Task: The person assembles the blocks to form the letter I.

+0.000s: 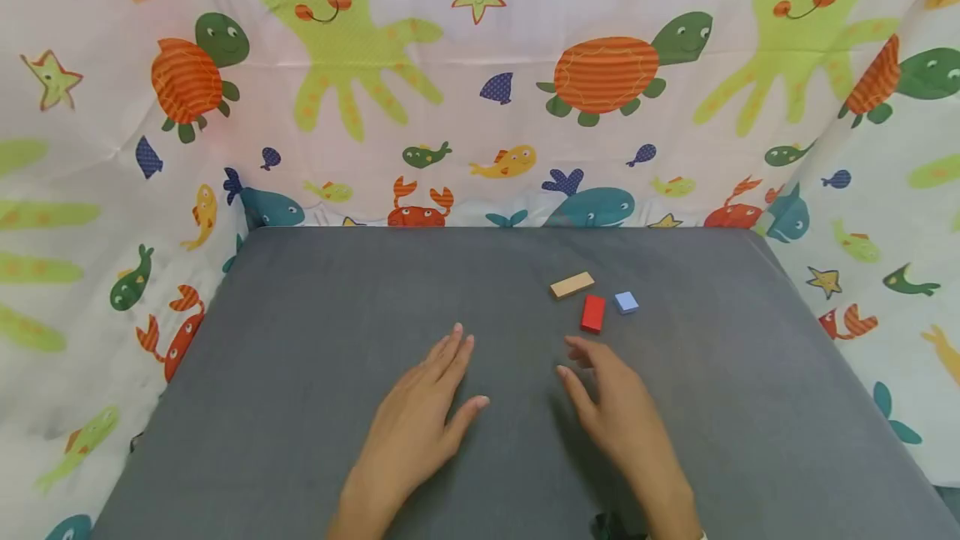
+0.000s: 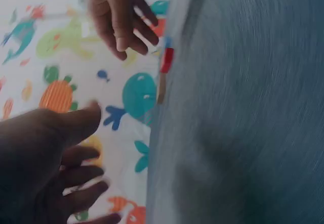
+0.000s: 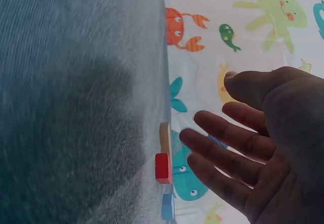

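Three small blocks lie close together on the grey table, right of its middle: a tan block (image 1: 572, 285), a red block (image 1: 592, 313) and a blue block (image 1: 626, 302). My right hand (image 1: 618, 407) is over the table just on the near side of the red block, fingers slightly bent and thumb apart, holding nothing. To the left, my left hand (image 1: 420, 419) hovers with its fingers extended and thumb spread, also holding nothing. In the right wrist view the red block (image 3: 162, 168) shows beyond the fingers of the right hand (image 3: 243, 148).
A grey cloth covers the table (image 1: 300, 340). Behind it and along both sides hangs a white curtain (image 1: 465, 107) printed with sea animals. A small dark object (image 1: 609, 526) sits at the near edge, beside the right wrist.
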A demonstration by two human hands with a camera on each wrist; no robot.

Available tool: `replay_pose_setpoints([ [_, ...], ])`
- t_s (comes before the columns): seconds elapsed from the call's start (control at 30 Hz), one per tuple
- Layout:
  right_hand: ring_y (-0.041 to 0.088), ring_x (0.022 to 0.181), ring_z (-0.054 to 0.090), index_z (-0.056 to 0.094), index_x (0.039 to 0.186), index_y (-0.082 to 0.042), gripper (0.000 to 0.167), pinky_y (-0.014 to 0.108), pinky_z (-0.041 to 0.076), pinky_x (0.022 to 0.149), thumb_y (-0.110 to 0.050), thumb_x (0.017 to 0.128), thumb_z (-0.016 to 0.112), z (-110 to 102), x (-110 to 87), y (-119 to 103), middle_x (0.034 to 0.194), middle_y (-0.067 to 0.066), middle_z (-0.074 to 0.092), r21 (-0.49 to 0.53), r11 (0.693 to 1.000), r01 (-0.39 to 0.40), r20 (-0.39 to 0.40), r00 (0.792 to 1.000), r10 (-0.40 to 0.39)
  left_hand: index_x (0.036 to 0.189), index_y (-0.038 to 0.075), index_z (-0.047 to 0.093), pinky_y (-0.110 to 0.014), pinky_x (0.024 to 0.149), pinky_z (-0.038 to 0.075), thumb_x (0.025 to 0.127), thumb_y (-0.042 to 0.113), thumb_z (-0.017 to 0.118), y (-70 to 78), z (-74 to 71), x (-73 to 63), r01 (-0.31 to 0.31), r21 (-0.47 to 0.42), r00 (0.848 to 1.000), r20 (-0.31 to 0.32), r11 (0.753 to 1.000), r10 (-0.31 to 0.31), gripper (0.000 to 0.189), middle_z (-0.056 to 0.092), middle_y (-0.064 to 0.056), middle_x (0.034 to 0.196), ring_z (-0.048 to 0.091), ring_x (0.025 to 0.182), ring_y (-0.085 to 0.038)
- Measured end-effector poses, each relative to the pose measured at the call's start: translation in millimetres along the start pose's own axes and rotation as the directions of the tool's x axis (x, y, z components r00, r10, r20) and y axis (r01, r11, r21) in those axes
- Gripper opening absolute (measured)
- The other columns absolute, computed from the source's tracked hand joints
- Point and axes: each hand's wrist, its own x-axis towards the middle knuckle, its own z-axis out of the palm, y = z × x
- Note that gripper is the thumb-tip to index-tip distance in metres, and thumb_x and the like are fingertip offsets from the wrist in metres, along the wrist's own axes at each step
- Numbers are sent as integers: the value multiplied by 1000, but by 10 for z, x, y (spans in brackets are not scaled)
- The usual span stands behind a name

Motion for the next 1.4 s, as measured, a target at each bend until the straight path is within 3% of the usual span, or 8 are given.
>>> replay_pose_setpoints([
  [0.1, 24, 108, 72, 65, 137, -10, 44, 47, 60, 91, -16, 97, 80, -24, 64, 62, 120, 8, 73, 19, 1000, 5, -13, 1000, -5, 167, 23, 37, -53, 109, 50, 104, 48, 65, 0, -91, 210, -57, -53, 994, 92, 997, 62, 73, 29, 7, 172, 42, 152, -18],
  [0.23, 26, 104, 75, 67, 133, -6, 41, 48, 61, 89, -11, 95, 82, -50, 147, 133, 115, 10, 76, 46, 998, 39, -38, 999, -37, 166, 26, 37, -49, 108, 51, 104, 44, 67, 14, -119, 450, -101, -114, 982, 150, 988, 117, 71, 33, 9, 171, 42, 152, -14],
  [0.4, 28, 102, 78, 69, 130, -1, 38, 48, 62, 87, -8, 94, 82, -77, 260, 221, 118, 12, 78, 76, 995, 69, -73, 995, -64, 165, 23, 41, -44, 114, 47, 105, 40, 67, 22, 24, 680, -158, -168, 964, 187, 973, 188, 67, 41, 5, 168, 44, 150, -14],
  [0.53, 32, 109, 76, 69, 133, -2, 43, 52, 60, 91, -10, 93, 83, -114, 326, 302, 124, 14, 76, 61, 998, 16, -89, 996, -10, 164, 19, 43, -40, 120, 41, 105, 35, 69, 10, 172, 903, -208, -233, 948, 192, 950, 255, 66, 45, -1, 166, 46, 150, -16],
  [0.7, 38, 118, 71, 65, 143, -4, 54, 58, 55, 98, -17, 94, 84, -134, 354, 377, 133, 22, 70, 30, 997, -71, -53, 996, 72, 163, 17, 43, -38, 120, 40, 105, 31, 69, -28, 306, 1167, -183, -295, 954, 178, 938, 242, 65, 47, -1, 163, 47, 148, -16],
  [0.87, 43, 121, 69, 61, 148, -4, 60, 61, 53, 101, -20, 94, 83, -110, 397, 434, 135, 26, 67, -2, 995, -104, -40, 994, 104, 163, 17, 44, -41, 119, 42, 105, 30, 69, -68, 375, 1414, -150, -330, 962, 170, 932, 215, 64, 49, 0, 162, 49, 147, -18],
  [1.13, 47, 127, 64, 54, 153, -2, 66, 64, 50, 104, -20, 96, 81, -84, 494, 496, 140, 28, 63, -61, 982, -179, 21, 983, 180, 163, 20, 44, -42, 120, 40, 104, 30, 70, -117, 561, 1724, -117, -294, 955, 229, 949, 189, 65, 48, 0, 163, 48, 148, -19],
  [1.4, 48, 125, 65, 51, 155, -1, 67, 63, 50, 104, -21, 98, 79, -39, 560, 576, 142, 29, 62, -110, 974, -199, 35, 978, 204, 163, 17, 43, -42, 120, 41, 103, 18, 71, -138, 652, 1955, -144, -287, 944, 246, 947, 218, 66, 48, -5, 163, 49, 147, -23],
])
